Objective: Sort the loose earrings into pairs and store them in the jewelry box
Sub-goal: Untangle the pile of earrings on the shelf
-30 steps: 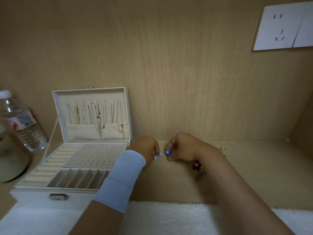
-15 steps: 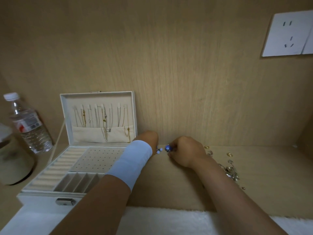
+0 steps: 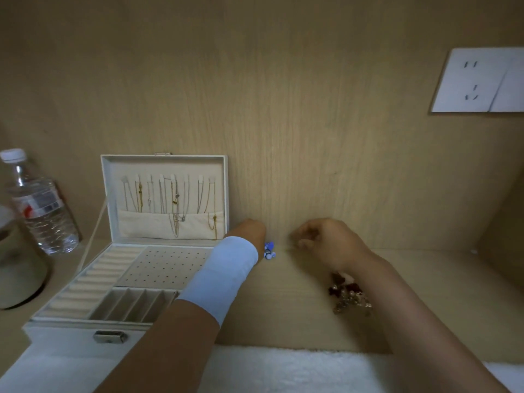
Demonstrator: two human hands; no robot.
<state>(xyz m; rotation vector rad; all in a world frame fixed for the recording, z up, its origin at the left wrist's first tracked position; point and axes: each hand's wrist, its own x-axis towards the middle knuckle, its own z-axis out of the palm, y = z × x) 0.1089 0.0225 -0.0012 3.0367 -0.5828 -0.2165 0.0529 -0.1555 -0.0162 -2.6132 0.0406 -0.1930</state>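
The white jewelry box stands open at the left, with a perforated earring panel and necklaces hanging in its lid. My left hand, with a pale blue wristband, is just right of the box. It holds two small blue earrings at its fingertips, low over the shelf. My right hand hovers a short way to the right. Its fingers are curled and nothing shows between them. A heap of loose earrings, dark red and gold, lies beside my right wrist.
A plastic water bottle and a round pale container stand left of the box. The wooden back wall is close behind my hands, with a white socket at the upper right. A white fluffy cloth runs along the front edge.
The blue earring from my right hand is now with the other one at my left hand. My right hand has drawn away to the right. The camera has shifted, hiding part of the loose pile.
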